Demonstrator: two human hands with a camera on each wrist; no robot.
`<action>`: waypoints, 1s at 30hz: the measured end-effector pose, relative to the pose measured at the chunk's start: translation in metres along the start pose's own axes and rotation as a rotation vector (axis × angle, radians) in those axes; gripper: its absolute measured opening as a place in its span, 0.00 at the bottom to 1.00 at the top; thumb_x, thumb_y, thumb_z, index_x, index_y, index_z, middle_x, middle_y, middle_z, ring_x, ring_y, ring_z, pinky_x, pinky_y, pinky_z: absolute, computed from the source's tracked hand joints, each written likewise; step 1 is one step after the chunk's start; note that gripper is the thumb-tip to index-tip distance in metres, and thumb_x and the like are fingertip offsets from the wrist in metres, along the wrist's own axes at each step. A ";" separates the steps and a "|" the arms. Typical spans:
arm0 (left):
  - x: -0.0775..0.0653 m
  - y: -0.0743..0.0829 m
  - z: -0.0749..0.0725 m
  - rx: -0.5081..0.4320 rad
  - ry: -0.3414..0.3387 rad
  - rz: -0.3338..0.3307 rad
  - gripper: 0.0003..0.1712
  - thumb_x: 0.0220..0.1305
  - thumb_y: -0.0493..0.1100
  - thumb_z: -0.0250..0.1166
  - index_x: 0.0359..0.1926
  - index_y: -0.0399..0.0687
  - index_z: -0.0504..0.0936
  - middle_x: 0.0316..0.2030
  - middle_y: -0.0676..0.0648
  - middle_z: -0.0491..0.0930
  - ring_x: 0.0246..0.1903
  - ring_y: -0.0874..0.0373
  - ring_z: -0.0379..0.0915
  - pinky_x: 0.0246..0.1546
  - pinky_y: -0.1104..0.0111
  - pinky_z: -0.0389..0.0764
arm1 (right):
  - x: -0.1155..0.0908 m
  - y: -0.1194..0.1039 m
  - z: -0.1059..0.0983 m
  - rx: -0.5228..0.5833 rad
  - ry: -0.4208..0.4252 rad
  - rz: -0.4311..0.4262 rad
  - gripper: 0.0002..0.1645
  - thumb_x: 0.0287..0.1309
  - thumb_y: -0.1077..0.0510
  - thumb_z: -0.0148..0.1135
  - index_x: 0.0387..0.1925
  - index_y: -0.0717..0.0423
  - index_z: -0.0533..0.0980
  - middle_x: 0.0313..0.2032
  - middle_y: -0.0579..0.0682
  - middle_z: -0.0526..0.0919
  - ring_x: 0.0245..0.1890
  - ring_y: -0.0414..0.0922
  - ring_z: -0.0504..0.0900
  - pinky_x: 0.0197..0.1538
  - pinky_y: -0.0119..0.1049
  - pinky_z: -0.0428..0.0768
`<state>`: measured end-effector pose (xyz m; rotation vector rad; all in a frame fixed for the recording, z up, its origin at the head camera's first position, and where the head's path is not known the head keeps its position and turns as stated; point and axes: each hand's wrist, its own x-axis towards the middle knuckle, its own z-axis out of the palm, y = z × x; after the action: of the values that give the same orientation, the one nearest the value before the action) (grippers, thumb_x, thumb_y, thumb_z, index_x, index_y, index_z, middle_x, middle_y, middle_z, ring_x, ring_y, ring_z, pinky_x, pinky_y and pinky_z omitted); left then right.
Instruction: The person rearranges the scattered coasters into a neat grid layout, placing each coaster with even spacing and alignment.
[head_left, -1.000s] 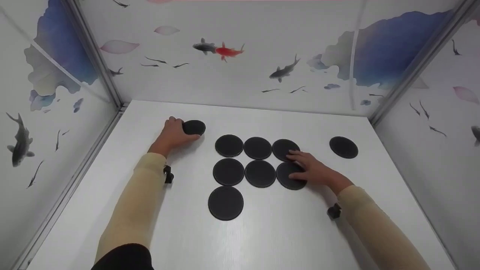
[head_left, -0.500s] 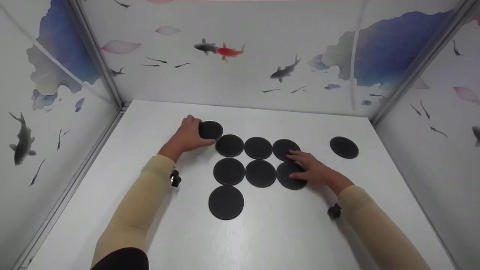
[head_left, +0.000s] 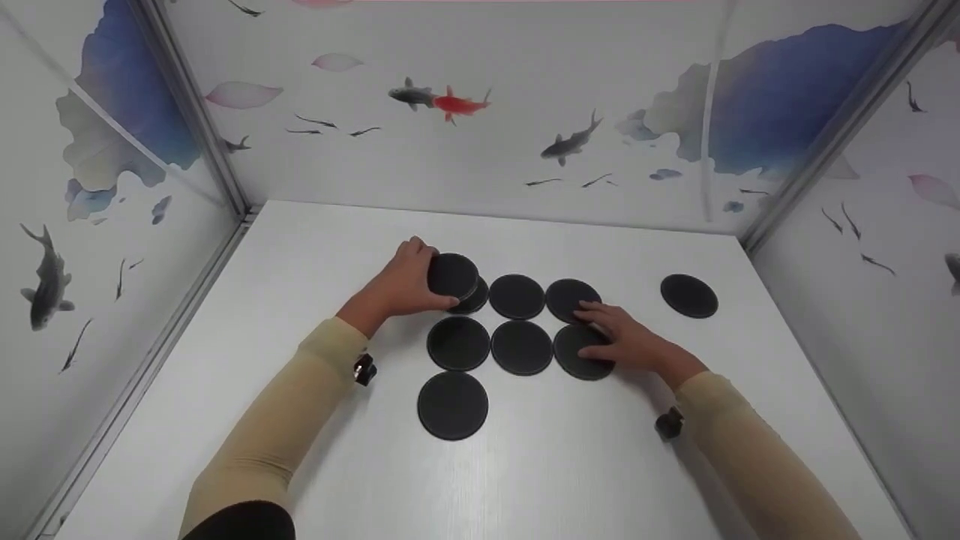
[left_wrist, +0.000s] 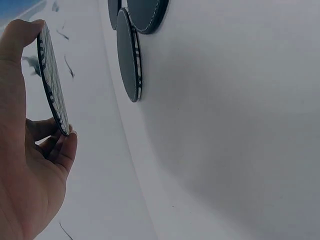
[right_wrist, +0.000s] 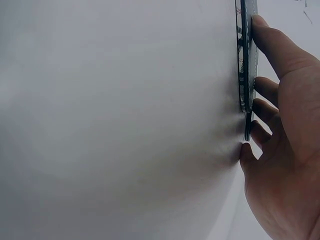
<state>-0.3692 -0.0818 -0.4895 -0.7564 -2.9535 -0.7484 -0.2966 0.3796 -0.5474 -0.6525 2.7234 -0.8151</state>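
My left hand (head_left: 405,283) pinches a round black coaster (head_left: 454,274) by its edge, thumb on the near side and fingers on the far side. In the left wrist view the held coaster (left_wrist: 54,82) is raised off the table, its patterned underside showing. From the head it overlaps the back-left coaster (head_left: 477,297), which is mostly hidden. My right hand (head_left: 628,339) rests on two coasters, with fingertips on the back-right coaster (head_left: 564,297) and the thumb on the coaster in front of it (head_left: 571,355). The right wrist view shows the fingers (right_wrist: 265,107) spread against the coasters' tops.
Also in the rows on the white table (head_left: 570,465) lie a back-middle coaster (head_left: 516,296), a middle coaster (head_left: 521,347) and a left coaster (head_left: 457,343). A front coaster (head_left: 452,405) lies below. One separate coaster (head_left: 688,295) is at right. Fish-printed walls (head_left: 480,172) enclose the table.
My left hand has carried its coaster rightward from the back left until it overlaps the back-left coaster. The right hand has stayed in place on its two coasters.
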 end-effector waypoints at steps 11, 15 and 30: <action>-0.013 0.029 0.010 0.007 -0.027 0.074 0.62 0.54 0.73 0.78 0.76 0.36 0.70 0.65 0.41 0.67 0.63 0.48 0.65 0.65 0.54 0.79 | 0.002 -0.001 -0.001 0.006 -0.002 -0.006 0.50 0.70 0.41 0.78 0.83 0.54 0.68 0.86 0.58 0.57 0.85 0.64 0.53 0.82 0.66 0.55; -0.017 0.035 0.016 0.002 -0.038 0.093 0.62 0.54 0.74 0.78 0.76 0.37 0.70 0.64 0.42 0.67 0.63 0.49 0.65 0.65 0.54 0.79 | 0.001 -0.002 -0.001 0.006 -0.005 -0.001 0.50 0.70 0.41 0.78 0.83 0.55 0.68 0.86 0.59 0.56 0.85 0.65 0.53 0.82 0.67 0.55; -0.034 0.060 0.036 0.046 -0.078 0.198 0.62 0.54 0.75 0.76 0.77 0.38 0.70 0.66 0.42 0.68 0.64 0.50 0.66 0.65 0.56 0.80 | 0.001 0.000 0.001 -0.001 0.003 -0.003 0.50 0.70 0.41 0.77 0.83 0.56 0.68 0.86 0.59 0.57 0.85 0.65 0.52 0.82 0.67 0.54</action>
<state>-0.3078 -0.0346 -0.4982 -1.0780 -2.8930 -0.6501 -0.2970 0.3787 -0.5477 -0.6559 2.7266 -0.8158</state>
